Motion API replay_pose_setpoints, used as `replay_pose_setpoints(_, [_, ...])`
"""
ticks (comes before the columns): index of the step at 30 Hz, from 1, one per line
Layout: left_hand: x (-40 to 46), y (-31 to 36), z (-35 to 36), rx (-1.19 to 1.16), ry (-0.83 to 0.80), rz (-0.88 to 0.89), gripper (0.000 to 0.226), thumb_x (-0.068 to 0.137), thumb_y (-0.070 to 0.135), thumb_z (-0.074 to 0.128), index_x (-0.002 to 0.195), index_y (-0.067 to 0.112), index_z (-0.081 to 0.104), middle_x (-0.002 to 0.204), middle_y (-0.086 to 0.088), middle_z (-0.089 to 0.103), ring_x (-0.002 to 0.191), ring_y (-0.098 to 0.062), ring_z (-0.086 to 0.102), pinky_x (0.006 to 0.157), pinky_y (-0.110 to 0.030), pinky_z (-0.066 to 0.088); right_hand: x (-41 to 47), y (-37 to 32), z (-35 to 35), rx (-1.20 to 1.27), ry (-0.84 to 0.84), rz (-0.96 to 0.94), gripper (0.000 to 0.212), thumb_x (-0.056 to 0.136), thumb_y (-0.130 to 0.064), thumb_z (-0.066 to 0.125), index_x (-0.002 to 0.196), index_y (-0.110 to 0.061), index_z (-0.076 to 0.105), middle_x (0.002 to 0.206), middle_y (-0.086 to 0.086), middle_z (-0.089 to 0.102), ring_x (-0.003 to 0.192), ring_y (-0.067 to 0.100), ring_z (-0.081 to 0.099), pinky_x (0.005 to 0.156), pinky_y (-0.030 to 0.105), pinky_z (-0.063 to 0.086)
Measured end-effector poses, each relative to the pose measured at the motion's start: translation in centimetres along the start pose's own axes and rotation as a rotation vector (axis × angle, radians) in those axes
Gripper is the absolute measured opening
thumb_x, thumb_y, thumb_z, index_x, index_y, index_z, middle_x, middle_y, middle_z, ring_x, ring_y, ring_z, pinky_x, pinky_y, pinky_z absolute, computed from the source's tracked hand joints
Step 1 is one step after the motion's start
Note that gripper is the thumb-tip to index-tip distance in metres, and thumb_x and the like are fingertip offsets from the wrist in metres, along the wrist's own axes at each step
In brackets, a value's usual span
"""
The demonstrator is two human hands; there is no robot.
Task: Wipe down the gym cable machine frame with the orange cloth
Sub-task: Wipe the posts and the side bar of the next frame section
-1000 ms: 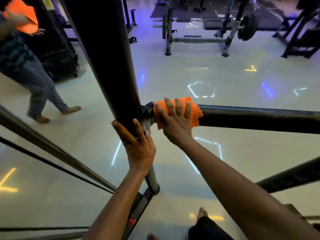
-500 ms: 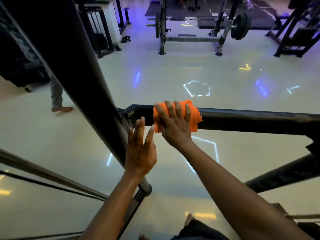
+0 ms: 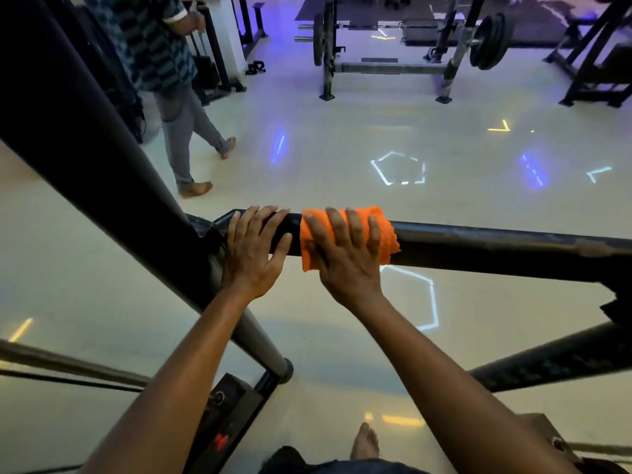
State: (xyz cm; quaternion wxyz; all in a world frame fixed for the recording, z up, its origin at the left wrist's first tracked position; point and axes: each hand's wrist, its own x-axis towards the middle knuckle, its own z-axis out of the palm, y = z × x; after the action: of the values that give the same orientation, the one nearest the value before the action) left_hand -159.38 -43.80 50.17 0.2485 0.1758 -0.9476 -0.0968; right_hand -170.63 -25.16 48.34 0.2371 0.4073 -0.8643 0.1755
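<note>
Orange cloth (image 3: 349, 234) under flat right hand (image 3: 345, 258)

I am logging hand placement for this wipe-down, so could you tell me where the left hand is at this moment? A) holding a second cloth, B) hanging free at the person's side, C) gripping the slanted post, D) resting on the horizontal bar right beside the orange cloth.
D: the left hand lies with its fingers over the horizontal bar, just left of the orange cloth that the right hand presses.
</note>
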Motion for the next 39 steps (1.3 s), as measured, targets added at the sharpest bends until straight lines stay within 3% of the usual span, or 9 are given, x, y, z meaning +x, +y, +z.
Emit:
replay_pose_setpoints(4, [0.1, 0.3, 0.3, 0.028, -0.008, -0.020, 0.050, 0.108, 0.045, 0.043, 0.156, 0.032, 0.045, 0.157, 0.001, 0.045, 0.154, -0.030, 0.033, 0.132, -0.055, 0.009, -2.1, 3.4, -1.0, -0.071, 0.035, -0.041, 0.078, 0.100, -0.030, 0.063, 0.170, -0.039, 0.032, 0.178, -0.001, 0.029, 0.164, 0.036, 0.026, 0.131, 0.064, 0.012])
replay_pose_setpoints(9, [0.0, 0.0, 0.6, 0.091, -0.004, 0.007, 0.051, 0.109, 0.044, 0.041, 0.158, 0.029, 0.043, 0.157, -0.002, 0.043, 0.154, -0.032, 0.032, 0.131, -0.057, 0.010, 0.3, -2.3, 1.2, 0.030, 0.078, 0.188, 0.049, 0.110, -0.044, 0.052, 0.158, -0.037, 0.053, 0.170, 0.003, 0.042, 0.157, 0.044, 0.034, 0.127, 0.072, 0.011])
replay_pose_setpoints(14, [0.2, -0.1, 0.6, 0.112, -0.015, 0.048, 0.052, 0.111, 0.045, 0.040, 0.161, 0.031, 0.040, 0.156, -0.005, 0.042, 0.152, -0.034, 0.033, 0.131, -0.056, 0.009, -1.5, 1.4, -0.2, -0.073, 0.067, 0.038, 0.056, 0.110, -0.044, 0.053, 0.165, -0.038, 0.044, 0.172, 0.005, 0.039, 0.161, 0.040, 0.031, 0.128, 0.071, 0.012])
replay_pose_setpoints(18, [0.1, -0.3, 0.9, 0.113, 0.020, 0.066, 0.051, 0.111, 0.045, 0.041, 0.160, 0.030, 0.044, 0.154, -0.007, 0.045, 0.149, -0.036, 0.037, 0.131, -0.056, 0.010, -3.3, 3.7, -1.1, -0.130, 0.087, 0.219, 0.054, 0.112, -0.052, 0.047, 0.165, -0.041, 0.043, 0.176, 0.006, 0.032, 0.164, 0.041, 0.022, 0.120, 0.083, 0.009])
replay_pose_setpoints(21, [-0.1, -0.4, 0.9, 0.093, 0.026, 0.066, 0.050, 0.112, 0.044, 0.040, 0.159, 0.029, 0.045, 0.154, -0.008, 0.045, 0.148, -0.037, 0.038, 0.130, -0.057, 0.011, -1.3, -1.2, -0.1, -0.003, 0.093, 0.336, 0.050, 0.114, -0.049, 0.045, 0.163, -0.040, 0.046, 0.176, 0.005, 0.030, 0.166, 0.042, 0.013, 0.121, 0.080, 0.011])
replay_pose_setpoints(27, [0.0, -0.8, 0.6, 0.062, 0.011, 0.081, 0.050, 0.112, 0.046, 0.040, 0.159, 0.028, 0.046, 0.156, -0.008, 0.045, 0.149, -0.036, 0.037, 0.130, -0.056, 0.013, -1.3, -0.9, -0.2, -0.059, 0.071, 0.153, 0.052, 0.113, -0.049, 0.050, 0.164, -0.037, 0.046, 0.171, 0.001, 0.040, 0.164, 0.033, 0.027, 0.123, 0.066, 0.027])
replay_pose_setpoints(33, [0.1, -0.2, -0.1, -0.007, -0.043, 0.061, 0.051, 0.111, 0.050, 0.035, 0.158, 0.032, 0.046, 0.157, -0.006, 0.046, 0.152, -0.035, 0.032, 0.131, -0.057, 0.005, -1.6, 0.1, -1.5, 0.023, 0.231, 0.485, 0.042, 0.115, -0.042, 0.045, 0.153, -0.029, 0.059, 0.165, 0.004, 0.047, 0.160, 0.036, 0.030, 0.125, 0.065, 0.026])
replay_pose_setpoints(36, [0.3, 0.5, -0.4, -0.046, -0.094, 0.109, 0.051, 0.111, 0.048, 0.032, 0.158, 0.033, 0.043, 0.159, -0.002, 0.045, 0.155, -0.032, 0.030, 0.131, -0.057, -0.002, -0.8, -2.8, -0.7, 0.085, 0.213, 0.365, 0.046, 0.116, -0.039, 0.047, 0.156, -0.020, 0.057, 0.165, 0.007, 0.049, 0.162, 0.035, 0.030, 0.128, 0.062, 0.027])
replay_pose_setpoints(39, [0.7, 0.6, -0.5, -0.084, -0.120, 0.137, 0.050, 0.111, 0.045, 0.034, 0.158, 0.031, 0.044, 0.159, 0.002, 0.047, 0.154, -0.031, 0.032, 0.130, -0.059, -0.002, -2.2, 0.3, -1.6, 0.024, 0.162, 0.166, 0.046, 0.116, -0.036, 0.051, 0.158, -0.019, 0.057, 0.166, 0.005, 0.050, 0.159, 0.031, 0.038, 0.126, 0.054, 0.034])
